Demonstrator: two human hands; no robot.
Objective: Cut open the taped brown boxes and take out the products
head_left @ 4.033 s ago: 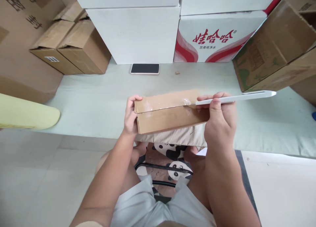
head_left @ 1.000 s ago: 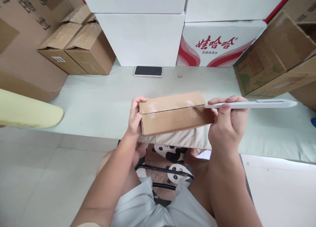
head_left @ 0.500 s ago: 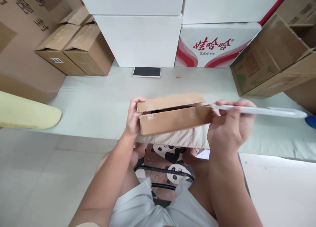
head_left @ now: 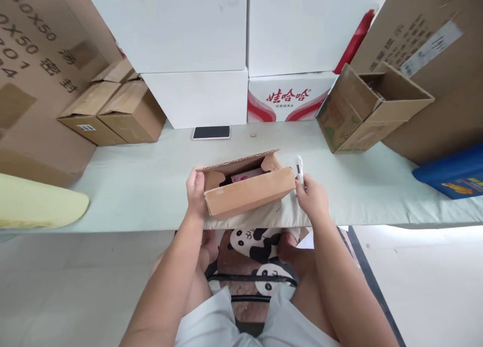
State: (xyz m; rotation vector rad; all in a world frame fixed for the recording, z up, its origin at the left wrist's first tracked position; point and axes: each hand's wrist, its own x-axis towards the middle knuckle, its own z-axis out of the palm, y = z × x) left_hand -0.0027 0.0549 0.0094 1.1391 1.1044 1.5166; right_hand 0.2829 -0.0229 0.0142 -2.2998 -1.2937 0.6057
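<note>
A small brown cardboard box (head_left: 249, 193) sits at the near edge of the pale green table (head_left: 151, 170). Its top flaps stand open and something pink (head_left: 243, 175) shows inside. My left hand (head_left: 196, 191) grips the box's left end, fingers wrapped over the edge. My right hand (head_left: 311, 196) is closed around a white box cutter (head_left: 300, 168), held upright just beside the box's right end.
A phone (head_left: 211, 132) lies face up at the back of the table. White cartons and a red-printed carton (head_left: 289, 100) stack behind it. Brown boxes (head_left: 113, 110) stand at left, an open brown box (head_left: 372, 105) at right, a blue item (head_left: 451, 173) far right.
The cutter has come out of the box's seam and now stands upright by its right end. The box flaps have opened. The camera view has pulled back and tilted up.
</note>
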